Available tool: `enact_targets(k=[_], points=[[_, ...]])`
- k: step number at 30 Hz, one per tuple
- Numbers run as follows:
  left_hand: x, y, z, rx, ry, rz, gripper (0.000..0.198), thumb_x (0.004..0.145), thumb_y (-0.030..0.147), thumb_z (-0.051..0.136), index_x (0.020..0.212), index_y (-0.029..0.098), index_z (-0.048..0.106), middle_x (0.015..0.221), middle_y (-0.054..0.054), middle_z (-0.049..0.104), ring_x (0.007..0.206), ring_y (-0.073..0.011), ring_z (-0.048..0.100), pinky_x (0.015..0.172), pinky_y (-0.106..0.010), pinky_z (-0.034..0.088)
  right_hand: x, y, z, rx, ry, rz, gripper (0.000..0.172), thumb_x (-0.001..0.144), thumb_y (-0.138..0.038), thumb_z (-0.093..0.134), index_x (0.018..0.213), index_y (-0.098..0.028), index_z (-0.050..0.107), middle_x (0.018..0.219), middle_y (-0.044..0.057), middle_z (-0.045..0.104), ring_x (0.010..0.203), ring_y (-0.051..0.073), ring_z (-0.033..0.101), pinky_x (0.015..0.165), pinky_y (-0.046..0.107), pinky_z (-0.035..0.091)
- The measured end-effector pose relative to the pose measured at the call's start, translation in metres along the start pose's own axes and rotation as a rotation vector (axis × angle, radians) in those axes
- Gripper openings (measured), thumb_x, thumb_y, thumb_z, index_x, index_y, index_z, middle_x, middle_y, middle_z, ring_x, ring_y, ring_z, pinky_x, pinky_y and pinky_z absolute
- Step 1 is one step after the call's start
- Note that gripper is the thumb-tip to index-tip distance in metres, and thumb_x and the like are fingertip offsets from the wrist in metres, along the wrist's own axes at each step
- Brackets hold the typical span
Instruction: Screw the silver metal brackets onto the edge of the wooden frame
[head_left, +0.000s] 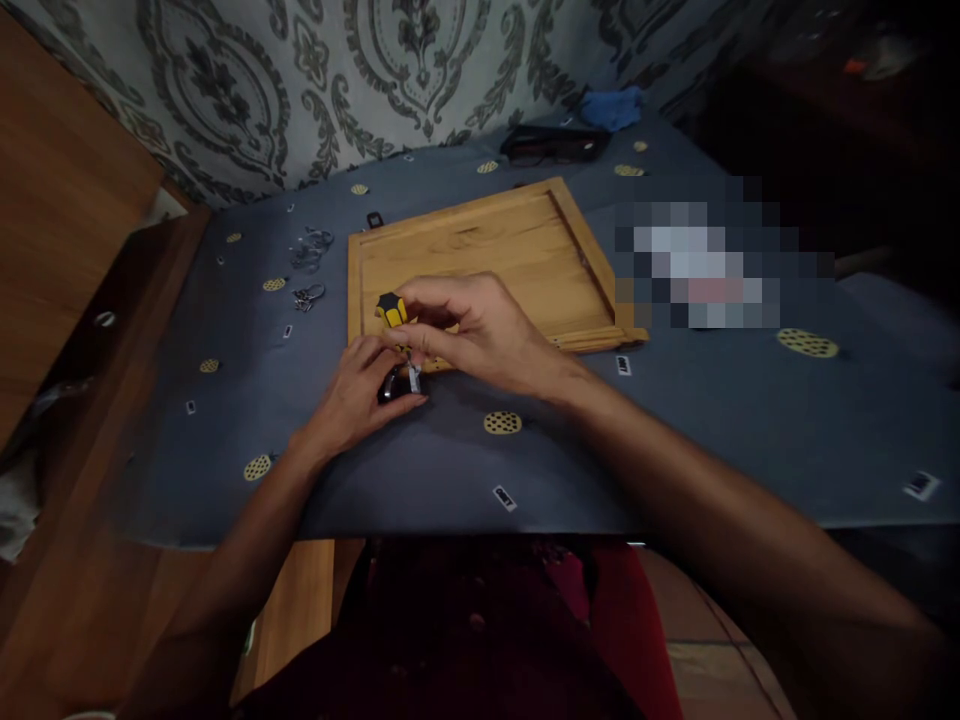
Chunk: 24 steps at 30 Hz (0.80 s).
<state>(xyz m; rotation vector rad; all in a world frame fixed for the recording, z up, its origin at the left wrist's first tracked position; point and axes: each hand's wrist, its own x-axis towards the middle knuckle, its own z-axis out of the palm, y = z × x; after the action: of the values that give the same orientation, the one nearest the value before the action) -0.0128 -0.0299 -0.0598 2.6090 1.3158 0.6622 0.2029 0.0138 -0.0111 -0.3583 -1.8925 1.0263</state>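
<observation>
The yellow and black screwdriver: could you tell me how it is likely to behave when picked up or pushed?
The yellow and black screwdriver looks short and rigid; the right hand pinches it lightly, so it is probably light. Its handle seems ribbed, so it should roll little on the cloth. The left hand holds a small dark part beneath it.

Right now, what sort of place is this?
Most likely a room in a home, used as a makeshift workbench: patterned wallpaper, a spotted grey tablecloth, and a wooden tray at whose edge the right hand holds a small screwdriver over a dark part in the left hand.
</observation>
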Motion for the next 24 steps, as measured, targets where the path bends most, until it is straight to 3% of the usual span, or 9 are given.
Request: enact_targets(k=[6,18,21,24], points=[[-0.001,-0.002,0.001,-0.01,-0.022,-0.025,0.047,0.097,0.061,0.066,0.125,0.022,0.065,0.124,-0.01,0.067,0.122,-0.0307,0.061,0.111,-0.052,0.048,-0.004,0.004,0.01,-0.22,0.209,-0.028,0.032,0.099,-0.039,0.068,0.082,-0.021,0.049,0.071,-0.007,0.051,0.064,0.008,0.047,0.062,0.025,0.038],[-0.002,-0.004,0.002,-0.016,0.009,0.023,0.054,0.1,0.061,0.063,0.137,0.021,0.062,0.137,-0.012,0.065,0.125,-0.0314,0.061,0.108,-0.048,0.05,-0.008,0.007,0.015,-0.395,0.243,-0.194,0.023,0.101,-0.029,0.065,0.085,-0.02,0.052,0.075,-0.006,0.054,0.065,0.009,0.051,0.064,0.023,0.044],[-0.001,-0.003,0.001,-0.011,0.002,0.02,0.053,0.1,0.063,0.06,0.132,0.02,0.063,0.13,-0.013,0.066,0.121,-0.0314,0.061,0.104,-0.047,0.052,-0.01,0.002,0.016,-0.436,0.27,-0.227,0.02,0.103,-0.031,0.062,0.089,-0.021,0.053,0.077,-0.004,0.056,0.066,0.01,0.053,0.066,0.025,0.048],[0.0,-0.002,0.0,-0.008,-0.017,0.008,0.051,0.099,0.063,0.061,0.125,0.019,0.065,0.12,-0.012,0.067,0.114,-0.0303,0.062,0.103,-0.047,0.051,-0.009,-0.006,0.013,-0.443,0.342,-0.166,0.024,0.103,-0.039,0.061,0.088,-0.023,0.051,0.078,-0.003,0.054,0.066,0.012,0.054,0.068,0.028,0.052]])
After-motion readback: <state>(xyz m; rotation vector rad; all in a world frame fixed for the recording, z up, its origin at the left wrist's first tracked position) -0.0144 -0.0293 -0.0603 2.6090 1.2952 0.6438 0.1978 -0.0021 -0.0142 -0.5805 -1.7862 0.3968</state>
